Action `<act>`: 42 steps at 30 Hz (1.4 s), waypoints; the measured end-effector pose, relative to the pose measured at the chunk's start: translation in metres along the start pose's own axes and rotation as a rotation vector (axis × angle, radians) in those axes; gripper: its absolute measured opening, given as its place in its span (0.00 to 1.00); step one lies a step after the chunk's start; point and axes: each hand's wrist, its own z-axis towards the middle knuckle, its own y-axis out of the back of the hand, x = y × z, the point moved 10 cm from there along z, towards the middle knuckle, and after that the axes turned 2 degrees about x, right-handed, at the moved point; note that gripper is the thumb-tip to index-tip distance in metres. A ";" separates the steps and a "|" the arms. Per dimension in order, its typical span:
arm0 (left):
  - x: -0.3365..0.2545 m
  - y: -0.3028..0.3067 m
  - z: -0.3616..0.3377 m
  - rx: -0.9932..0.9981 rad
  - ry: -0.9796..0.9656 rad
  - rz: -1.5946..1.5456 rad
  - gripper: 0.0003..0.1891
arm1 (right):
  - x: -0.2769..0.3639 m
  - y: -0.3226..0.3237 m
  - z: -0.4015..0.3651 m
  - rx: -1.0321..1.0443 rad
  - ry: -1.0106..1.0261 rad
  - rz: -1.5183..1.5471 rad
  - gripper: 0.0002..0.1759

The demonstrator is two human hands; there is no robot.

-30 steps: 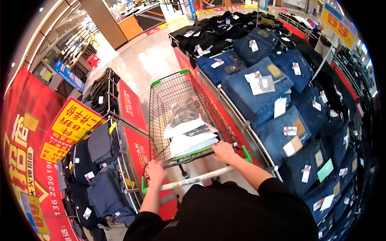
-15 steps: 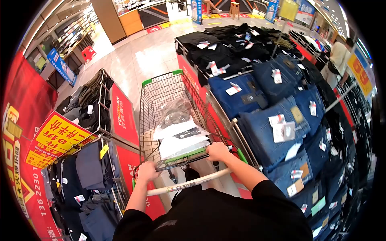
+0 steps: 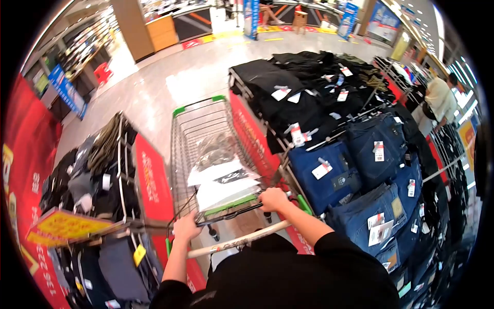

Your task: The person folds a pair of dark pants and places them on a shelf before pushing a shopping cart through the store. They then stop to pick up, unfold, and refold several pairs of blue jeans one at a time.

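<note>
A wire shopping cart (image 3: 177,139) with green corner pieces stands in front of me. My left hand (image 3: 186,226) is closed around the left end of its near basket rim. At the right end of that rim, my right hand (image 3: 273,200) is closed on the frame. The pale push handle (image 3: 239,243) runs nearer my body, below both hands. Inside the basket lie clear plastic-wrapped packages (image 3: 226,188), white on the near side, with a greyish crumpled bag (image 3: 215,149) beyond them.
Folded jeans (image 3: 368,216) with tags fill a stand close on the right, black clothes (image 3: 303,92) beyond. A clothing rack (image 3: 121,170) with a red side panel (image 3: 153,175) borders the left. Tiled floor (image 3: 154,87) stretches ahead. A person (image 3: 437,103) stands at far right.
The cart and I have moved forward along the aisle between the racks, so the side displays sit lower and nearer. Both hands keep their hold on the cart.
</note>
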 end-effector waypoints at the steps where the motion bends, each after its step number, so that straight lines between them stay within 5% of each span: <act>1: 0.001 0.002 0.018 0.043 -0.005 -0.035 0.25 | 0.000 0.013 0.013 0.013 0.002 0.027 0.17; 27: 0.080 0.145 0.368 0.003 0.121 -0.041 0.20 | -0.055 0.163 0.406 -0.017 0.185 0.086 0.20; 42: 0.210 0.213 0.583 0.035 0.056 -0.083 0.23 | -0.023 0.238 0.643 0.073 0.123 -0.006 0.22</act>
